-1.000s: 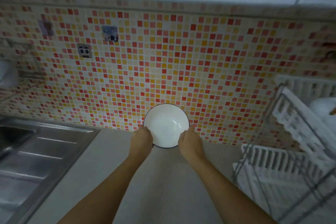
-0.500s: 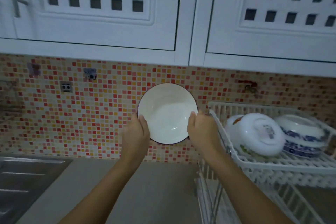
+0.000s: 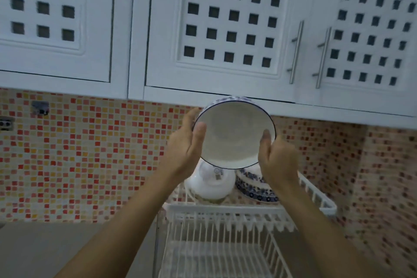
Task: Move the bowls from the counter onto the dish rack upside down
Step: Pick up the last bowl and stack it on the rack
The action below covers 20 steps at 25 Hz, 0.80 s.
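A white bowl (image 3: pixel 232 133) with a dark blue rim and blue patterned outside is held up in the air, its inside facing me. My left hand (image 3: pixel 187 142) grips its left edge and my right hand (image 3: pixel 276 158) grips its right edge. It hangs above the top tier of the white dish rack (image 3: pixel 228 212). Two bowls rest upside down on that tier: a plain white bowl (image 3: pixel 209 183) and a blue patterned bowl (image 3: pixel 252 184), both partly hidden by the held bowl and my right hand.
White cupboards (image 3: pixel 225 29) with metal handles (image 3: pixel 295 52) hang close above the held bowl. A mosaic tiled wall (image 3: pixel 90 153) runs behind. The grey counter (image 3: pixel 56 248) lies lower left. The rack's lower tier (image 3: pixel 214 255) has wire slots.
Both hands have lifted the bowl off the counter and carried it up and to the right, over the rack's top tier. The view has swung up and right towards the cupboards.
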Motion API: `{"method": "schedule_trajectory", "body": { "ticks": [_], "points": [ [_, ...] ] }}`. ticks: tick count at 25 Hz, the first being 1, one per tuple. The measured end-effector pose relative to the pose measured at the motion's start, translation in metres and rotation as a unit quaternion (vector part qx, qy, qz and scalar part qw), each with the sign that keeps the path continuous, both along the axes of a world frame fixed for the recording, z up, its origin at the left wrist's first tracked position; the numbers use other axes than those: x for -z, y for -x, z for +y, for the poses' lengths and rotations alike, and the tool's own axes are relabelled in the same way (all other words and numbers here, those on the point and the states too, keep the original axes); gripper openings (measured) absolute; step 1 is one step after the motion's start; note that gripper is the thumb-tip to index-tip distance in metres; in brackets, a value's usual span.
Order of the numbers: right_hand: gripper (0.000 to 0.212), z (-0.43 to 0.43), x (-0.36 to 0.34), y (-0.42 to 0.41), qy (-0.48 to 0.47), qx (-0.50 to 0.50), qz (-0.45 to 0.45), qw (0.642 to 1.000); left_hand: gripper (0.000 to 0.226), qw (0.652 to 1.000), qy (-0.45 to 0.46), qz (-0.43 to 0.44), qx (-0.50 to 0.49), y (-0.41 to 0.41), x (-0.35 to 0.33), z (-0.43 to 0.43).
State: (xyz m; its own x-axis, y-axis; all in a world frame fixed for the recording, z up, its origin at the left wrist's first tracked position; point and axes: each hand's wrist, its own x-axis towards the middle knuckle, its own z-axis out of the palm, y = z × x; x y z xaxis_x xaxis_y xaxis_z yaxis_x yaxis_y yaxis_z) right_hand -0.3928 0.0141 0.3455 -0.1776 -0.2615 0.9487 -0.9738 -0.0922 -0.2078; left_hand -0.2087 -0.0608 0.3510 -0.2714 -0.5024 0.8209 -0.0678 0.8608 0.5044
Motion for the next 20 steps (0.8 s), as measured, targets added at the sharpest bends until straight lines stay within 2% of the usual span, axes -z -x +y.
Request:
{"method": "schedule_trajectory", "body": {
  "ticks": [2,4,7,10,13,15,18,20],
  "points": [
    [0.051,0.017,0.001,0.036,0.002,0.005,0.049,0.999,0.068,0.999,0.002,-0.014,0.051,0.029,-0.009,0.016],
    [0.058,0.029,0.003,0.069,0.018,0.010,0.117,0.993,0.065,0.993,-0.044,-0.040,0.098,0.054,-0.015,0.027],
    [0.053,0.038,0.002,0.108,0.044,0.026,0.193,0.980,0.062,0.982,-0.060,-0.109,0.141,0.077,-0.021,0.036],
    [0.045,0.045,-0.002,0.138,0.080,0.012,0.219,0.972,0.067,0.967,-0.074,-0.141,0.197,0.098,-0.027,0.047],
    [0.043,0.048,-0.001,0.151,0.080,-0.017,0.195,0.977,0.078,0.968,-0.068,-0.135,0.200,0.113,-0.023,0.051],
    [0.046,0.050,0.002,0.153,0.039,-0.059,0.156,0.985,0.071,0.971,-0.053,-0.122,0.197,0.121,-0.014,0.048],
    [0.054,0.055,-0.002,0.160,-0.079,-0.147,0.083,0.982,0.063,0.975,-0.023,-0.105,0.197,0.128,-0.011,0.041],
    [0.076,0.059,-0.004,0.165,-0.208,-0.239,0.027,0.948,0.072,0.978,0.031,-0.131,0.158,0.129,-0.016,0.032]
  ]
}}
